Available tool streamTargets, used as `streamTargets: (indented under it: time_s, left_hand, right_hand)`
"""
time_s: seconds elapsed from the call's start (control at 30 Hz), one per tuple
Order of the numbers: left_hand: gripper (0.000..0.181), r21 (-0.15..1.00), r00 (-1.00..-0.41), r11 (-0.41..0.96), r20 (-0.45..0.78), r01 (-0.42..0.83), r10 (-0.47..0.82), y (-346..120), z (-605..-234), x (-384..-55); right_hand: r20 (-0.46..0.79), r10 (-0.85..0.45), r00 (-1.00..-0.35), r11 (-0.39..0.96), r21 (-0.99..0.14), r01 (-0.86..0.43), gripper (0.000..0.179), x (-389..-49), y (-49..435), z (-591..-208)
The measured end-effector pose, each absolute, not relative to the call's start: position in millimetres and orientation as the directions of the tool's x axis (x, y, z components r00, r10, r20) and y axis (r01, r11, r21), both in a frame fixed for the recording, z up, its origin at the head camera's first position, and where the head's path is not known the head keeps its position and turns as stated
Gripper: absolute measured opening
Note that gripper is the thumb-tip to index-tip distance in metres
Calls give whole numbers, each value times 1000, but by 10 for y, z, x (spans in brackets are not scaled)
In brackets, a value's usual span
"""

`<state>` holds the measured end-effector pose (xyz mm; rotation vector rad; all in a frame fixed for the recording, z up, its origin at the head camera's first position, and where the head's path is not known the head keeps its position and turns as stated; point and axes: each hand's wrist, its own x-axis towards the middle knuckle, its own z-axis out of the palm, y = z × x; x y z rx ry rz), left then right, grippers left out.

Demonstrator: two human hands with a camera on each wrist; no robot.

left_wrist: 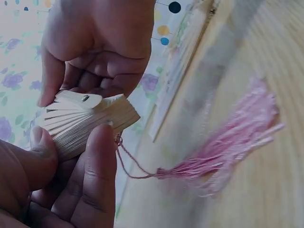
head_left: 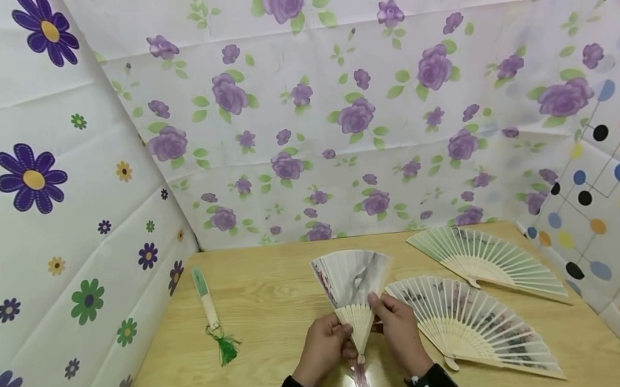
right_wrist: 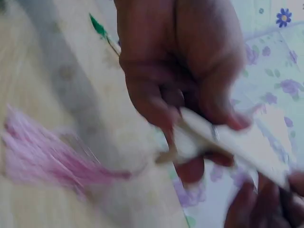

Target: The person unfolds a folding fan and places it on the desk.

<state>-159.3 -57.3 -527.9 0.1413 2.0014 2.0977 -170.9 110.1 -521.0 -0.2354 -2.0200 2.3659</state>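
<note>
A partly spread folding fan (head_left: 351,278), with pale ribs and a white leaf printed in grey and red, is held between both hands above the table. My left hand (head_left: 324,346) pinches its ribs on the left side, near the pivot. On the right edge, my right hand (head_left: 401,331) grips the fan with the thumb at the top of the ribs. From the pivot end hangs a pink tassel (left_wrist: 223,142) on a thin cord. In the left wrist view the stacked ribs (left_wrist: 80,128) show between thumb and fingers; the right wrist view is blurred.
Two spread fans lie at the right of the wooden table (head_left: 263,311): a floral white one (head_left: 477,325) near my right hand and a green one (head_left: 489,258) behind it. A folded fan (head_left: 206,299) with a green tassel (head_left: 227,348) lies left. Patterned sheets surround the table.
</note>
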Motion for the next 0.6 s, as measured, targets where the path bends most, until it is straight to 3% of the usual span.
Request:
streamTargets:
  time_s: [0.17,0.27,0.43,0.6]
  left_hand:
    - [16,987,-947,-77,-112,-141,302,-628,-5190,-1593]
    - [18,988,-942,-65,-116,-143,315,-661,-5173,-1584]
    - [17,994,-958,-2,-102,-106,268,-682,-5159,-1587]
    - [15,988,-969,-59,-130,-146,211,-657,-5151,-1594]
  right_hand:
    - [-141,-201,-969,-142,-975,171,43,-1764,1274,-5204]
    - [-136,-311,-941,-64,-984,163,43,-1764,1354,-5202]
    - [-132,-288,-948,-23,-989,145,43,-1739,1347,-5216]
    - [-117,-154,-981,-130,-982,138,43,-1664,1296,-5215]
